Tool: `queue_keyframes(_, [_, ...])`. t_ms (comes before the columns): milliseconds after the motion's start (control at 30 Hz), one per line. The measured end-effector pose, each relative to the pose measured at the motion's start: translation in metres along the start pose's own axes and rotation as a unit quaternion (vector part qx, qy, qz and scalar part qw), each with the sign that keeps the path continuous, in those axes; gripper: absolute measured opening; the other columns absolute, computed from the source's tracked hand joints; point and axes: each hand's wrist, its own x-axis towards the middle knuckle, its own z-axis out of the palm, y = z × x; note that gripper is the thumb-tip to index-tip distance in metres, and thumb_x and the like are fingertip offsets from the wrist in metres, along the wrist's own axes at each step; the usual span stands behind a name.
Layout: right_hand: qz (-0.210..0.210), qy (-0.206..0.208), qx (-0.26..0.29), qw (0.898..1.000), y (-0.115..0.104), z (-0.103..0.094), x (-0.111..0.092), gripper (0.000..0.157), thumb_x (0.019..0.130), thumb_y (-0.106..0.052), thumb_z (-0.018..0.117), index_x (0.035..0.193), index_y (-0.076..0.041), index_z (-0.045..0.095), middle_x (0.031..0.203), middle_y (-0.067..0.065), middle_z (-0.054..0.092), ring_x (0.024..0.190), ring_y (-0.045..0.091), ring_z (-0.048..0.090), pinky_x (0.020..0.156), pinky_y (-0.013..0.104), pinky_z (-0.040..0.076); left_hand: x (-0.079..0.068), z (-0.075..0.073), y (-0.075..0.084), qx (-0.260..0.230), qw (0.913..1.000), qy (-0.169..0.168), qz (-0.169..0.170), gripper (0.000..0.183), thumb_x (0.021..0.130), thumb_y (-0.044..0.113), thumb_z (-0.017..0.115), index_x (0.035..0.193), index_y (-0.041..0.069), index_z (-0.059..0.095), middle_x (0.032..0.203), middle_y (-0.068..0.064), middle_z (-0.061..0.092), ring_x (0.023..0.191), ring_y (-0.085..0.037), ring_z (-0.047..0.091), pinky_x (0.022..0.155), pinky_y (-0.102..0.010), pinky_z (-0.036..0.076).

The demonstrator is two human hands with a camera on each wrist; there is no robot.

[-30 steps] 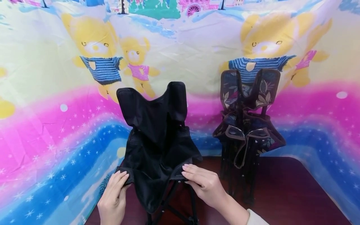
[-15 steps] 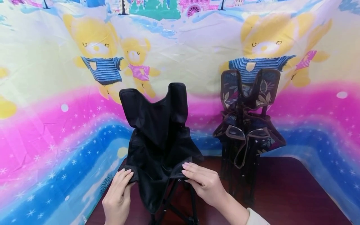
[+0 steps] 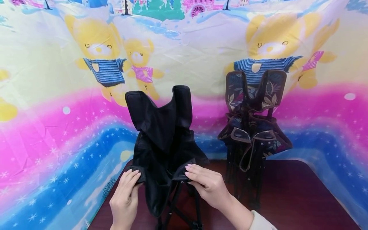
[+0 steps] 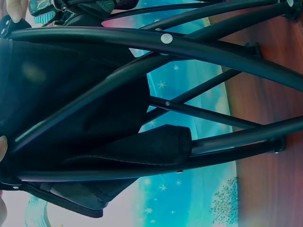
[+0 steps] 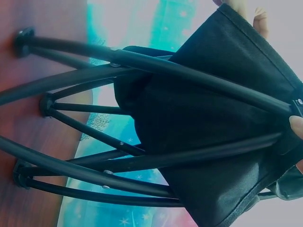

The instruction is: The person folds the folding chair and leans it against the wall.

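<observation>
Between the grips, head view: a black folding chair [image 3: 156, 131] is standing, left hand [image 3: 126, 193] and right hand [image 3: 208, 185] pinching its front corners. Left wrist: crossed legs [image 4: 213, 52] are slanting below the grip. Right wrist: seat fabric [image 5: 208, 116] is sagging beside the thumb [image 5: 297, 124].

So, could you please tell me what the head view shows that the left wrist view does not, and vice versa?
Only the head view: the yellow bear faces on the backdrop and the pale sleeve.

Only the left wrist view: the seat underside, seen between the leg tubes.

Both: the black folding chair, the leaf-patterned folding chair (just partly at the left wrist), tabletop, backdrop, and fingers of the left hand and right hand.
</observation>
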Motion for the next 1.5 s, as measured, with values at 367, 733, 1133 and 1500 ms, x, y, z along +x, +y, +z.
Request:
queue_keyframes(367, [0.009, 0.002, 0.002, 1.0, 0.0, 0.0, 0.004, 0.017, 0.082, -0.013, 0.059, 0.088, 0.001, 0.067, 0.092, 0.014, 0.064, 0.086, 0.025, 0.06, 0.078, 0.03, 0.046, 0.137, -0.04, 0.16, 0.025, 0.9985, 0.04, 0.027, 0.035, 0.088, 0.024, 0.048, 0.084, -0.006, 0.065, 0.087, -0.017, 0.062, 0.096, -0.023, 0.055, 0.092, -0.027, 0.035])
queue_keyframes(733, [0.005, -0.002, 0.005, 1.0, 0.001, 0.0, 0.009, 0.018, 0.082, -0.013, 0.058, 0.087, 0.001, 0.067, 0.091, 0.014, 0.064, 0.086, 0.025, 0.06, 0.078, 0.03, 0.046, 0.137, -0.032, 0.159, 0.013, 0.9988, 0.035, 0.033, 0.03, 0.088, 0.021, 0.05, 0.089, -0.004, 0.066, 0.092, -0.014, 0.063, 0.096, -0.025, 0.055, 0.092, -0.029, 0.036])
queue_keyframes(1133, [0.009, -0.015, 0.025, 1.0, 0.005, 0.0, 0.013, 0.017, 0.08, -0.011, 0.062, 0.089, 0.002, 0.067, 0.093, 0.015, 0.063, 0.088, 0.026, 0.06, 0.079, 0.031, 0.046, 0.142, -0.028, 0.161, 0.004, 0.9988, 0.03, 0.039, 0.029, 0.088, 0.02, 0.05, 0.089, -0.004, 0.066, 0.092, -0.014, 0.063, 0.095, -0.026, 0.055, 0.091, -0.029, 0.036])
queue_keyframes(1500, [0.011, -0.017, 0.041, 0.999, 0.008, 0.002, 0.015, 0.017, 0.079, -0.01, 0.063, 0.089, 0.002, 0.067, 0.093, 0.015, 0.063, 0.088, 0.026, 0.059, 0.079, 0.031, 0.046, 0.144, -0.026, 0.162, 0.001, 0.9987, 0.031, 0.04, 0.028, 0.088, 0.02, 0.05, 0.089, -0.003, 0.066, 0.091, -0.013, 0.063, 0.094, -0.026, 0.056, 0.091, -0.029, 0.036])
